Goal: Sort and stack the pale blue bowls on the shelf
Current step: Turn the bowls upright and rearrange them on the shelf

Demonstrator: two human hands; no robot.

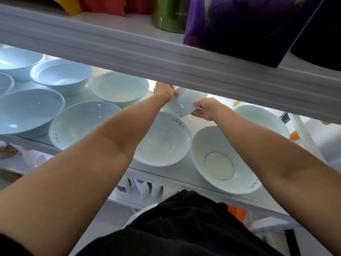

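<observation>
Head view: in the middle of the frame, the left grip (164, 91) and the right grip (206, 108) each pinch one side of a small pale blue bowl (184, 103). It is tilted, just above the shelf (177, 172). Bigger pale blue bowls (162, 141) sit on the shelf around it.

Bowls (27, 111) on the shelf (175, 172): nine spots, plus one held.
I count six spots left of my left arm, one of them a nested pair (60, 76), it seems, and three bowls to the right of that arm. My two hands, left hand (164, 91) and right hand (206, 108), hold one small bowl (184, 104) between them. Above stand one green can (169, 15) and one purple box (239, 24).
</observation>
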